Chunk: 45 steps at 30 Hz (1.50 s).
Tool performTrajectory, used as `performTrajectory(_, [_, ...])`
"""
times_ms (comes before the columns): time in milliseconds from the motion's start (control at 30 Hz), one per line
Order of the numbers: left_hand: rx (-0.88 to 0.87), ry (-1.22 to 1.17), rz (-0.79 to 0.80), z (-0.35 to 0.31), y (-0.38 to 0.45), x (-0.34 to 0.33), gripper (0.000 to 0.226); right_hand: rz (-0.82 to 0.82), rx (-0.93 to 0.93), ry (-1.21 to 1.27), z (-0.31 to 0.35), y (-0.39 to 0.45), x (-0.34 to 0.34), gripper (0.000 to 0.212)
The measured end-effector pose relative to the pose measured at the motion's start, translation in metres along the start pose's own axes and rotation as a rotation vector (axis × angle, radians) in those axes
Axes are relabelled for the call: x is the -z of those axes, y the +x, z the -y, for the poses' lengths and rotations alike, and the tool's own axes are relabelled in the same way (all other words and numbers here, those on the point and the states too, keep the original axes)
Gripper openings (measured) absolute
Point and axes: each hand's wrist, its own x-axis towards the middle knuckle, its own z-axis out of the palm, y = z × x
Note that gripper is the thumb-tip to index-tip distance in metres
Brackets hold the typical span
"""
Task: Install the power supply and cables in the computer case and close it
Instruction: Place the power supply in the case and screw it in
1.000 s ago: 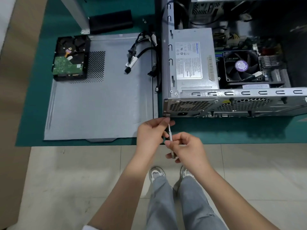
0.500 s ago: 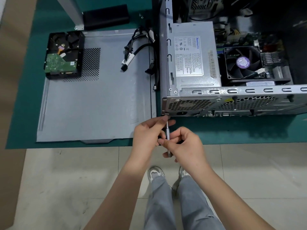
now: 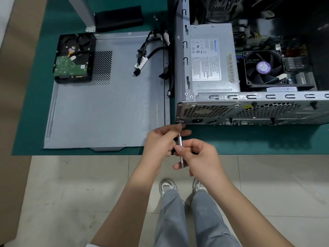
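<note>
Both hands' fingers pinch a slim metal screwdriver (image 3: 181,148) at the perforated steel case (image 3: 249,111) corner.

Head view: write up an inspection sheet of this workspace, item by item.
Surface: green mat on the bench, its front edge near the person.
Job's things: open computer case on the mat; power supply seated in its near-left corner; side panel lying flat left of the case.
Clutter: hard drive circuit-board up on the panel's far-left corner; black block behind the panel.
Hands: left hand pinches the screwdriver near its tip at the case's lower rear corner; right hand grips its handle.
Cables: black cable bundle trails out of the case onto the panel, connectors loose.
Surroundings: tiled floor below the bench.
</note>
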Motion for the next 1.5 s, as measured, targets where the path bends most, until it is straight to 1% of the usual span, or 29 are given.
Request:
performTrajectory(200, [0.030, 0.001, -0.001, -0.004, 0.001, -0.002, 0.011, -0.047, -0.016, -0.008, -0.005, 0.000, 0.005, 0.009])
performTrajectory(400, [0.065, -0.008, -0.024, -0.006, 0.004, -0.005, 0.009, -0.034, -0.013, -0.082, -0.009, 0.003, 0.012, 0.005])
performTrajectory(533, [0.057, 0.021, -0.009, -0.005, 0.003, -0.003, 0.003, -0.041, -0.006, -0.129, -0.013, 0.001, 0.017, 0.007])
performTrajectory(700, [0.128, -0.064, 0.024, -0.008, 0.005, -0.001, 0.005, -0.105, 0.076, -0.267, -0.015, 0.003, 0.028, 0.017])
performTrajectory(833, [0.134, -0.055, 0.040, -0.009, 0.005, 0.000, 0.003, -0.124, 0.141, -0.355, -0.014, 0.007, 0.035, 0.027])
performTrajectory(967, [0.129, -0.082, 0.025, -0.008, 0.004, 0.002, 0.008, -0.178, 0.182, -0.279, -0.017, 0.004, 0.037, 0.026])
performTrajectory(1067, [0.087, 0.005, -0.026, -0.004, 0.002, 0.000, 0.009, -0.228, 0.247, -0.261, -0.014, 0.000, 0.040, 0.025])
performTrajectory(1133, [0.049, 0.073, -0.058, -0.001, 0.001, -0.003, 0.012, -0.255, 0.320, -0.317, -0.009, 0.000, 0.043, 0.024])
performTrajectory(1200, [0.016, 0.086, -0.072, 0.001, 0.001, -0.006, 0.011, -0.277, 0.371, -0.428, -0.004, 0.000, 0.047, 0.016])
performTrajectory(1267, [-0.009, 0.074, -0.086, 0.002, 0.002, -0.007, 0.010, -0.292, 0.377, -0.530, 0.001, 0.001, 0.052, 0.011])
performTrajectory(1500, [-0.028, 0.011, -0.100, 0.003, 0.001, -0.008, 0.010, -0.296, 0.389, -0.714, 0.007, 0.000, 0.055, 0.013])
